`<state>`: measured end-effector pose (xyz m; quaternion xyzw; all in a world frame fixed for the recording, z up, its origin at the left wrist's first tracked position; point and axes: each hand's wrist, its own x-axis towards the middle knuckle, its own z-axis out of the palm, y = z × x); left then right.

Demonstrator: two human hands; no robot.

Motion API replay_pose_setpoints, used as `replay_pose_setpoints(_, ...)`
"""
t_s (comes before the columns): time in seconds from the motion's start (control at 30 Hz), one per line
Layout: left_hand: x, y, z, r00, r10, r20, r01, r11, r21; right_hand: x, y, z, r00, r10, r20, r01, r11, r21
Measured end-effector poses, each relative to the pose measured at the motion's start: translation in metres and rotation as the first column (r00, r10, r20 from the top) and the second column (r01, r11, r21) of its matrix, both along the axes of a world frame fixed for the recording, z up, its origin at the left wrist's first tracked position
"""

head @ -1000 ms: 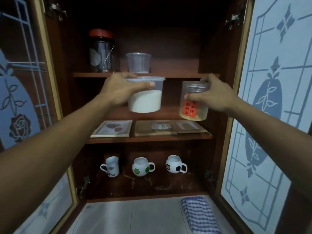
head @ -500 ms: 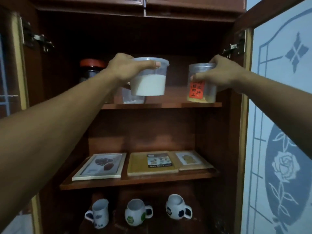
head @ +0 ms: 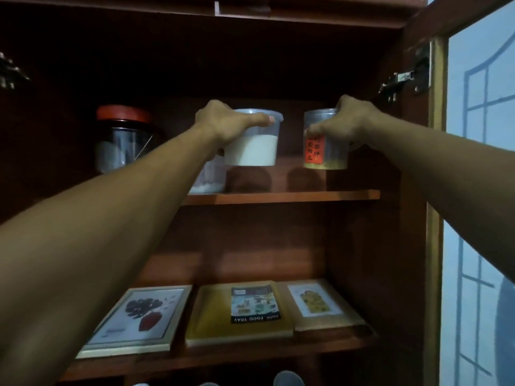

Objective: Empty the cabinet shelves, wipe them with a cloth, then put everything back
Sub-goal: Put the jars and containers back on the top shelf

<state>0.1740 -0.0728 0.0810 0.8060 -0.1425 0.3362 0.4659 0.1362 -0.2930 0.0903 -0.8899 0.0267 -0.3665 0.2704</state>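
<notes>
While held above the top shelf (head: 278, 196): left hand (head: 223, 125) grips white-filled tub (head: 252, 146); right hand (head: 345, 123) grips red-labelled jar (head: 324, 151).

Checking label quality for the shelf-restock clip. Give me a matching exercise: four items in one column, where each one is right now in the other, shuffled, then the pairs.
Things
1. white-filled tub
2. orange-label jar
3. red-lid jar
4. picture frame

Places
A. far left of the top shelf, not held
B. lying flat on the middle shelf
C. in the grip of the right hand
D. in the grip of the left hand

Pairs: 1-D, 2-C, 3-A, 4-B
</notes>
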Motion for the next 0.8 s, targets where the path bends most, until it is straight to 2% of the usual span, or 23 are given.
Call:
replay_pose_setpoints(0.27,0.044,-0.015,0.016,0.996,0.067,-0.065,-0.065,0.997,0.035,0.046,-0.001,0.014,0.995,-0.068,-0.076,0.066,0.997,-0.038)
replay_pose_setpoints(0.8,0.081,-0.035,0.002,0.989,0.147,-0.033,-0.144,0.986,0.087,0.087,-0.013,0.003,0.989,-0.073,-0.127,0.068,0.997,-0.037)
